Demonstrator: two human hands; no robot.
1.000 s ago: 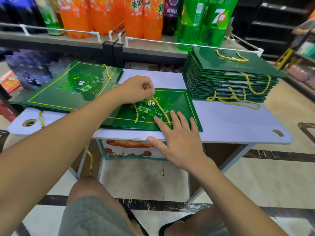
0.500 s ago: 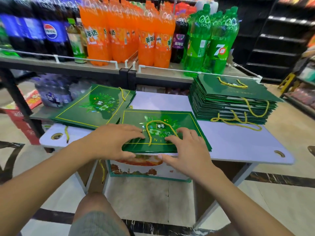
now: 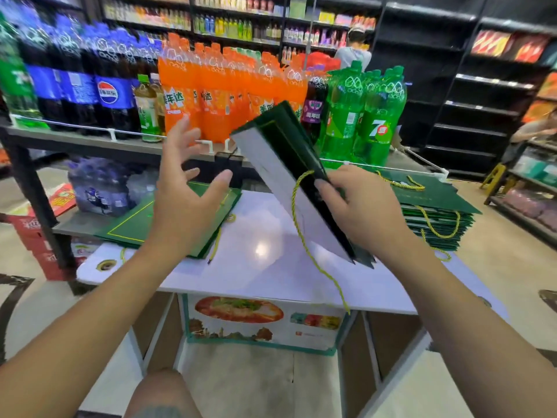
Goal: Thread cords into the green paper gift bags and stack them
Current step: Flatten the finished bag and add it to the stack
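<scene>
My right hand [image 3: 358, 209] grips a flat green gift bag [image 3: 280, 155] and holds it tilted up above the white table [image 3: 259, 267], its white underside facing me. A yellow cord [image 3: 304, 236] hangs from the bag down past the table's front edge. My left hand [image 3: 184, 191] hovers to the left of the bag with fingers spread, touching nothing. A pile of green bags [image 3: 135, 227] lies flat at the table's left. At the right stands a taller stack of green bags with cords [image 3: 437, 215].
Behind the table runs a shelf [image 3: 90, 140] lined with large soda bottles [image 3: 211, 95]. A printed carton [image 3: 259, 321] sits under the table. A person [image 3: 352, 52] stands far back among the aisles, another sits at the right edge [image 3: 533, 131].
The bag that lay flat under both hands has been lifted off the table by my right hand and tilted upright. My left hand has come off it and opened. The view has tipped upward.
</scene>
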